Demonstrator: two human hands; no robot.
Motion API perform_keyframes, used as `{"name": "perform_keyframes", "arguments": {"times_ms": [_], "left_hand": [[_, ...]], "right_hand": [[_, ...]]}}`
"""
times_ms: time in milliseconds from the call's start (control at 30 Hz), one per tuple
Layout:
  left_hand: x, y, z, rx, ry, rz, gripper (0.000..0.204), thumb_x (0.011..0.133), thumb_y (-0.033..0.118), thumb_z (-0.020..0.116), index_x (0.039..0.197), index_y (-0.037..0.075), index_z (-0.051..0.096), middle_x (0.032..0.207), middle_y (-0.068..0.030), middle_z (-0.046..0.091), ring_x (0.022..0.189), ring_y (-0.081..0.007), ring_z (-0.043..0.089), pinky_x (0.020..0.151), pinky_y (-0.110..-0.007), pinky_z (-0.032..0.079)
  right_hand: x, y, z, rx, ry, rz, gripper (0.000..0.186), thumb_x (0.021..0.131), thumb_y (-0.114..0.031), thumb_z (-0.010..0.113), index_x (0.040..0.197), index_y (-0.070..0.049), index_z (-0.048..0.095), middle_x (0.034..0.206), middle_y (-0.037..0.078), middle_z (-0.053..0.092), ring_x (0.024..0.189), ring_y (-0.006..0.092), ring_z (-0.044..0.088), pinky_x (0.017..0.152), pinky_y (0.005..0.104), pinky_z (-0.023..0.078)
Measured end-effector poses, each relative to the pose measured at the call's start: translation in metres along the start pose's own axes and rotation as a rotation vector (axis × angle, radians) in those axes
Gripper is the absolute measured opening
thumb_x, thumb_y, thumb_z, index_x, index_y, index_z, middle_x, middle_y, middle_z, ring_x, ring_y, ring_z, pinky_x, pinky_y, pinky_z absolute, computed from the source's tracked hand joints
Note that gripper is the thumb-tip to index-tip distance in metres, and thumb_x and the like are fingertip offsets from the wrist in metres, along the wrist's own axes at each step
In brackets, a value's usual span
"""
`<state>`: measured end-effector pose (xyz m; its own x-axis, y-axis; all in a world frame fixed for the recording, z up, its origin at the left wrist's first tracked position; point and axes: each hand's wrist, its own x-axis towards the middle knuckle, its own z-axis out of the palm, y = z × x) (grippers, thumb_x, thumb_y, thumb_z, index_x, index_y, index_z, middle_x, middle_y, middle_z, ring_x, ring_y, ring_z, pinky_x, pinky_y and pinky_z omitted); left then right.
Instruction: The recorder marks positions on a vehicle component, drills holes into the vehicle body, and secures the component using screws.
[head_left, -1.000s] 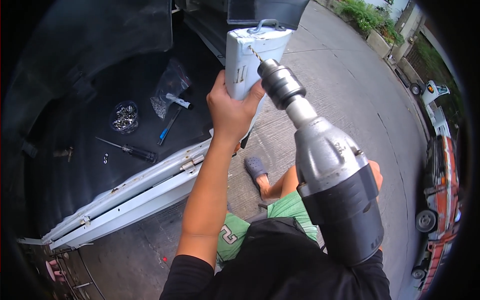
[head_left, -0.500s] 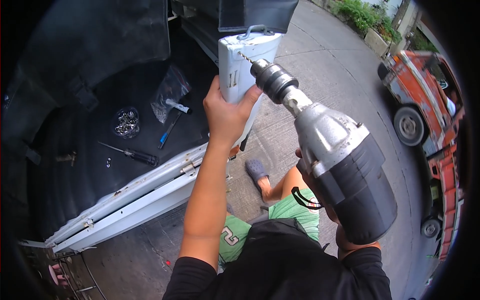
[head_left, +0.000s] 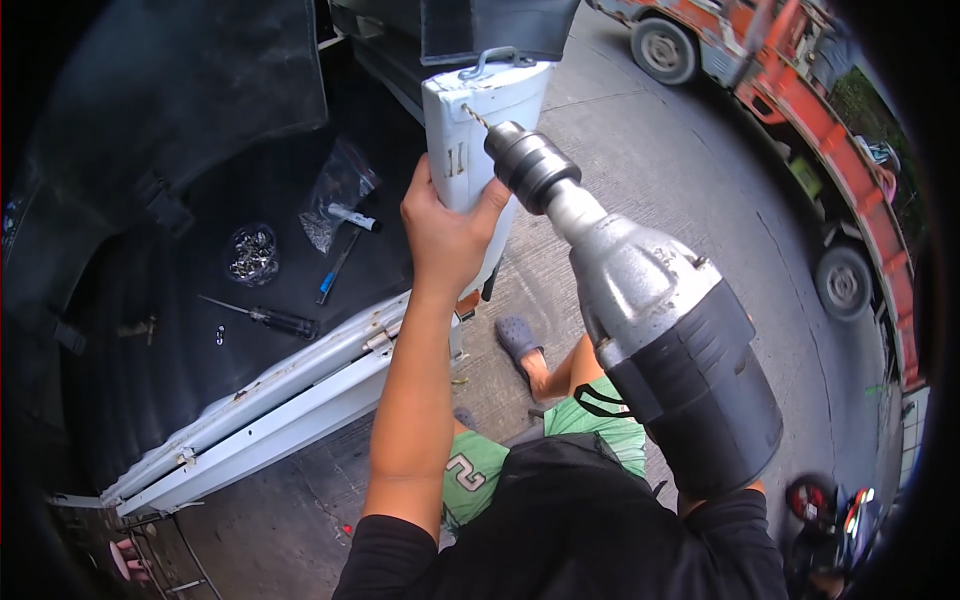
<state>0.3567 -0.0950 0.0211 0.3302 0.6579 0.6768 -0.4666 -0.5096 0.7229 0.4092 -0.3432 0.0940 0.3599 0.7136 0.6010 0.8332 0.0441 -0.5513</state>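
My left hand is wrapped around the upper end of a white metal post at the corner of a truck bed, thumb on its right side. Two narrow slots mark the post's face, and a metal loop is fixed on top. A large silver-and-black power drill slants up from the lower right. Its thin bit meets the post's face near the top left corner. The drill's body hides my right hand, which supports it from behind; its fingers do not show.
On the black bed liner lie a clear tub of metal fasteners, a screwdriver, a marker and a plastic bag. A red truck is on the road at right, with a motorbike at lower right.
The red truck has moved upward in the view and a motorbike has come in at lower right. Post, drill and left hand sit slightly further left; the bit stays at the same spot.
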Motion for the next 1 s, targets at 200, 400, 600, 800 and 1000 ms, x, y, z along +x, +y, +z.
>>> {"name": "perform_keyframes", "arguments": {"times_ms": [200, 400, 600, 800, 1000], "left_hand": [[0.001, 0.001, 0.002, -0.009, 0.004, 0.006, 0.045, 0.082, 0.018, 0.089, 0.113, -0.003, 0.065, 0.100, -0.0115, 0.075, 0.091, -0.0173, 0.071, 0.082, -0.033, 0.056], [0.000, -0.004, -0.002, 0.033, 0.007, -0.006, 0.044, 0.082, 0.016, 0.089, 0.114, -0.003, 0.064, 0.102, -0.0113, 0.074, 0.092, -0.0175, 0.070, 0.083, -0.033, 0.056], [0.003, 0.000, 0.003, 0.029, -0.043, -0.039, 0.047, 0.082, 0.017, 0.089, 0.117, -0.003, 0.065, 0.104, -0.0107, 0.074, 0.095, -0.0174, 0.070, 0.086, -0.034, 0.056], [0.001, 0.001, -0.002, 0.071, -0.038, -0.049, 0.047, 0.083, 0.018, 0.088, 0.118, -0.003, 0.064, 0.108, -0.0109, 0.074, 0.099, -0.0175, 0.069, 0.089, -0.033, 0.055], [0.000, 0.007, 0.003, 0.115, -0.010, -0.005, 0.047, 0.084, 0.017, 0.088, 0.119, -0.003, 0.064, 0.109, -0.0109, 0.073, 0.099, -0.0181, 0.069, 0.089, -0.034, 0.055]], "right_hand": [[-0.002, 0.013, -0.019, 0.081, -0.003, -0.003, 0.044, 0.082, -0.019, 0.075, 0.118, 0.005, 0.067, 0.100, 0.017, 0.074, 0.087, 0.0271, 0.077, 0.078, 0.0314, 0.057], [0.013, 0.008, -0.001, 0.186, -0.013, -0.015, 0.045, 0.082, -0.021, 0.074, 0.119, 0.005, 0.067, 0.101, 0.017, 0.074, 0.088, 0.0276, 0.077, 0.079, 0.0317, 0.057], [-0.026, 0.015, -0.026, 0.280, 0.004, -0.025, 0.047, 0.083, -0.023, 0.073, 0.120, 0.005, 0.066, 0.102, 0.018, 0.074, 0.089, 0.0282, 0.077, 0.080, 0.0320, 0.057], [0.000, 0.008, -0.007, 0.373, -0.014, -0.031, 0.049, 0.083, -0.026, 0.073, 0.121, 0.006, 0.066, 0.103, 0.019, 0.074, 0.089, 0.0287, 0.077, 0.080, 0.0324, 0.057], [0.002, 0.005, -0.004, 0.412, -0.013, -0.007, 0.049, 0.083, -0.026, 0.072, 0.120, 0.006, 0.065, 0.102, 0.019, 0.073, 0.088, 0.0287, 0.077, 0.080, 0.0324, 0.057]]}}
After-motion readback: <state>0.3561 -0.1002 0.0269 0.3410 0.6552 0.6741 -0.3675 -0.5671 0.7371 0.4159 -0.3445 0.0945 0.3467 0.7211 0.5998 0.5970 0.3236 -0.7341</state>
